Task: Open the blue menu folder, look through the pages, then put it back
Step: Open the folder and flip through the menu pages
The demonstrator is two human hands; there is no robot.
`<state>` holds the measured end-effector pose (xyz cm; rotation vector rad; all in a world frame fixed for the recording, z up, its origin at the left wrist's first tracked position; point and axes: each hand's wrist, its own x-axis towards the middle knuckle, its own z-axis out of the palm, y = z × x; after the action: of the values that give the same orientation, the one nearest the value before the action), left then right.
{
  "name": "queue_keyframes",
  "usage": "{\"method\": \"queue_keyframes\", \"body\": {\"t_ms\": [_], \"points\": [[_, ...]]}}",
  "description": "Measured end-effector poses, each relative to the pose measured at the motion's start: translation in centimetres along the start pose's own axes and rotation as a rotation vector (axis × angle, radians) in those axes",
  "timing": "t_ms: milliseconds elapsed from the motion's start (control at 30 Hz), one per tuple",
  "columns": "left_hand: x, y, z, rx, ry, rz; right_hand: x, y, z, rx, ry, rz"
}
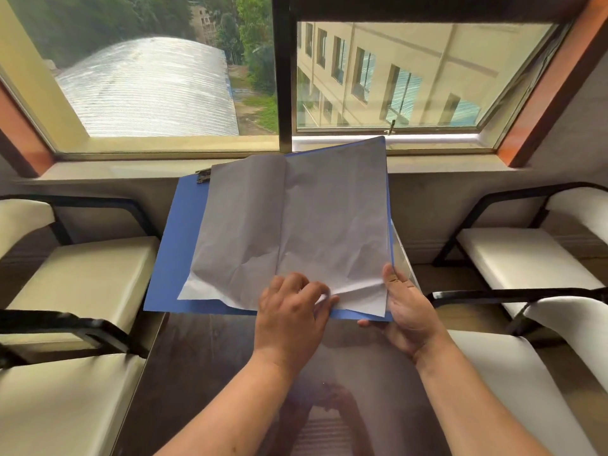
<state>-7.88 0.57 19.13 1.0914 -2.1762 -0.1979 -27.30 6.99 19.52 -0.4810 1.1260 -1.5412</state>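
Observation:
The blue menu folder [179,245] lies open and is held up over the dark glossy table [204,373], tilted toward me. Crumpled white pages [296,225] cover most of it, with a black clip [204,176] at its top left corner. My left hand [291,319] pinches the bottom edge of a white page near the folder's lower middle. My right hand [406,311] grips the folder's lower right corner, thumb on top of the pages and fingers underneath.
Cream-cushioned chairs with black frames stand on the left [79,284] and on the right [526,258] of the table. A wide window [283,77] and its sill [131,169] run along the wall just behind the folder.

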Motion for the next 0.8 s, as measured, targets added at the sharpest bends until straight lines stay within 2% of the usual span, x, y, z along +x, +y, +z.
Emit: {"method": "queue_keyframes", "body": {"t_ms": [133,333,633,800], "points": [[0.3,0.0,0.1,-0.043,0.012,0.026,-0.2,-0.1,-0.1,-0.017,0.006,-0.012],[0.1,-0.3,-0.6,-0.161,0.034,-0.135,-0.5,-0.4,-0.4,0.005,0.008,-0.028],[0.1,-2.8,-1.4,-0.528,0.176,-0.615,-1.0,-1.0,-0.5,0.031,-0.041,-0.012],[-0.3,-5.6,-0.6,-0.746,0.277,-0.959,-1.0,-1.4,-0.4,0.031,-0.031,-0.019]]}}
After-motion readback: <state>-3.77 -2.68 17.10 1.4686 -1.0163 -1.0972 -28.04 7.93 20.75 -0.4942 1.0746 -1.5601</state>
